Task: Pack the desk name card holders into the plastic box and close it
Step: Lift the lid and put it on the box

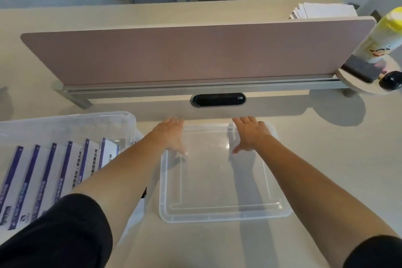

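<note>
Head view only, so tell me: are the name card holders (65, 172) packed?

They look packed. A row of them stands in the plastic box (128, 119) at the lower left of the frame, purple edges side by side. I see none loose on the desk (326, 180).

And the closing?

Not done, I'd judge. The box is open on top, and its clear lid (217, 180) lies flat on the desk just to its right, at centre frame.

The hands?

The left hand (169, 135) and right hand (250, 135) rest on the lid's far corners, fingers straight, thumbs spread inward. Nothing is pinched. Lifting the lid across and pressing it down is what remains.

Anything unclear?

The box runs off the left edge, and the left forearm and dark sleeve cover its near right part, so I cannot count the holders. Their print is too small to read. Whether the fingertips hook over the lid's far rim, I cannot tell.
</note>
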The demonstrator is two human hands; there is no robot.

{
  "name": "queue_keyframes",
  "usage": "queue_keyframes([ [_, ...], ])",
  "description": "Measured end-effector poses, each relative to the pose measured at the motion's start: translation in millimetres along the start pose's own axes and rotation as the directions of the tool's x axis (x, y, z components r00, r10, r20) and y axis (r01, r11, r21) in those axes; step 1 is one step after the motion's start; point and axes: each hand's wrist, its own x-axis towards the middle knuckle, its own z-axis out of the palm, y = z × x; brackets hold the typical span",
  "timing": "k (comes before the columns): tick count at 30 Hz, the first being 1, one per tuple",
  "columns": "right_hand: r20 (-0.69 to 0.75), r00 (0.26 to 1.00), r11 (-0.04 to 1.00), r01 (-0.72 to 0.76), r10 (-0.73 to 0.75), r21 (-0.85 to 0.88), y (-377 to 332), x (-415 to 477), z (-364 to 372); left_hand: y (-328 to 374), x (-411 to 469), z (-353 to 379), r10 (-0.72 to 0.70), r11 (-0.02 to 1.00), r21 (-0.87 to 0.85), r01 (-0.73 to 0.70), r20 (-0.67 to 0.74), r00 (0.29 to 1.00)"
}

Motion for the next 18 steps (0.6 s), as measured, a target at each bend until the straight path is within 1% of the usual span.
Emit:
queue_keyframes([
  [2, 0.038, 0.998, 0.997, 0.045, -0.042, -0.066, 7.8, 10.2, 8.1, 2.0, 8.3, 3.6, -0.029, 1.0, -0.006, 0.029, 0.049, 0.998],
  [5, 0.041, 0.995, 0.98, 0.097, -0.091, -0.174, 15.0, 27.1, 16.0, 5.5, 18.4, 14.0, -0.078, 0.997, -0.025, 0.079, 0.051, 0.996],
  [8, 0.034, 0.993, 0.972, 0.122, -0.117, -0.2, 14.4, 40.9, 17.9, 3.9, 24.8, 14.8, -0.109, 0.993, -0.043, 0.11, 0.04, 0.993],
  [11, 0.049, 0.994, 0.972, 0.11, -0.101, -0.21, 11.4, 46.3, 17.2, -1.0, 29.6, 7.7, -0.097, 0.994, -0.058, 0.097, 0.009, 0.995],
  [13, 0.059, 0.994, 0.971, 0.099, -0.088, -0.219, 10.7, 45.9, 16.5, -2.1, 31.3, 6.7, -0.118, 0.992, -0.046, 0.118, 0.002, 0.993],
  [15, 0.062, 0.995, 0.971, 0.089, -0.077, -0.221, 10.3, 44.1, 15.4, -3.0, 30.0, 9.5, -0.196, 0.976, -0.09, 0.197, 0.022, 0.98],
  [18, 0.075, 0.995, 0.979, 0.076, -0.062, -0.189, 7.7, 44.1, 14.7, -6.8, 26.0, 17.3, -0.359, 0.876, -0.301, 0.376, 0.111, 0.927],
])
